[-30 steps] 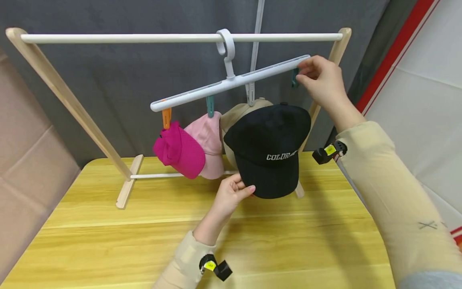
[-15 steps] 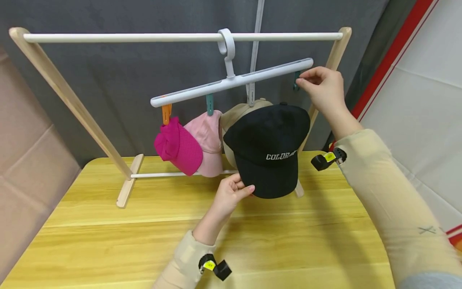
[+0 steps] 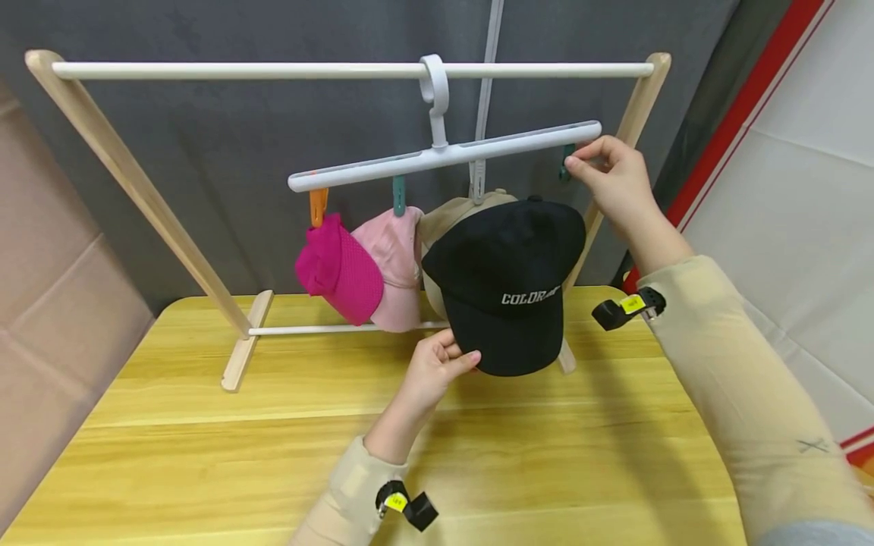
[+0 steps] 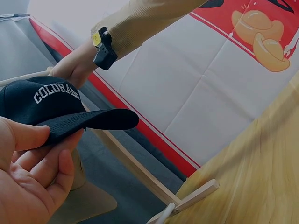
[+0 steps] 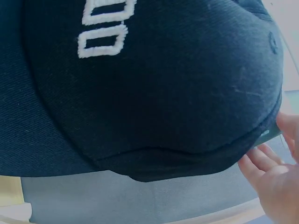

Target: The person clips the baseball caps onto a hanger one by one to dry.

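My left hand (image 3: 429, 369) pinches the brim of a black baseball cap (image 3: 508, 280) with white lettering, thumb on top and fingers under it in the left wrist view. At the right end of the white hanger (image 3: 382, 168), my right hand (image 3: 617, 178) pinches a dark green clip (image 3: 565, 163). The hanger slopes up toward that end. From it hang a magenta cap (image 3: 341, 269) on an orange clip (image 3: 318, 206), a pink cap (image 3: 392, 265) on a teal clip (image 3: 399, 196) and a beige cap (image 3: 447, 220) on a grey clip (image 3: 478, 182). The black cap partly covers the beige one.
The hanger's hook (image 3: 437, 87) sits over the white rail (image 3: 239, 71) of a wooden-legged rack. This rack stands on a wood-grain table (image 3: 205, 455). A grey curtain (image 3: 205, 152) lies behind, and a white and red sheet (image 3: 806, 152) at right.
My right hand has come down a little with the green clip, and the hanger's right end has dropped while its left end rose. The left hand and black cap have stayed nearly still.
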A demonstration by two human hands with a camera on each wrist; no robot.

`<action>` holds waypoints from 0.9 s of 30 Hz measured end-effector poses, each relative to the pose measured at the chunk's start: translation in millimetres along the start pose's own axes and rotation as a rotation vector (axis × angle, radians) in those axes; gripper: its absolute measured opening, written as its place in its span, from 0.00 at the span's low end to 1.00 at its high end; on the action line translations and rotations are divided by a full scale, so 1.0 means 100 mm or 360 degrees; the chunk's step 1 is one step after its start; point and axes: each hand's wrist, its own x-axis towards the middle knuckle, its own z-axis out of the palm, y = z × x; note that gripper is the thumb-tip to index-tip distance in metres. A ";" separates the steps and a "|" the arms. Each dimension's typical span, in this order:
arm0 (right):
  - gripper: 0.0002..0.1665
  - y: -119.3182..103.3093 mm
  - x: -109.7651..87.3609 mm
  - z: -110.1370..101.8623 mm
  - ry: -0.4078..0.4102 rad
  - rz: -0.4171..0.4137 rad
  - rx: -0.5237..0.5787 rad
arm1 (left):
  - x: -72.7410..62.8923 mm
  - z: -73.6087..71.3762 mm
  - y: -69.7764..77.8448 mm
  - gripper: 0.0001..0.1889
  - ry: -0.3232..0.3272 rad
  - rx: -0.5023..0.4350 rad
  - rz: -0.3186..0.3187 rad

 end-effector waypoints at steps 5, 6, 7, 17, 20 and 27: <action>0.05 0.02 -0.03 -0.02 -0.0084 -0.0015 0.0152 | 0.00 0.00 -0.01 0.17 0.0010 -0.0019 -0.0003; 0.06 0.03 -0.04 -0.03 -0.0098 -0.0007 0.0177 | 0.00 0.00 -0.01 0.17 0.0012 -0.0024 -0.0002; 0.07 0.02 -0.05 -0.03 -0.0111 0.0009 0.0215 | 0.00 0.00 -0.02 0.17 0.0012 -0.0026 0.0000; 0.22 -0.04 -0.14 -0.05 -0.0194 0.0205 0.0709 | -0.01 -0.02 -0.04 0.17 0.0038 -0.0044 0.0006; 0.25 -0.04 -0.17 -0.05 -0.0212 0.0257 0.0814 | -0.02 -0.03 -0.05 0.16 0.0041 -0.0043 -0.0002; 0.26 -0.06 -0.16 -0.05 -0.0193 0.0289 0.0925 | 0.01 -0.03 -0.09 0.16 0.0064 -0.0082 -0.0007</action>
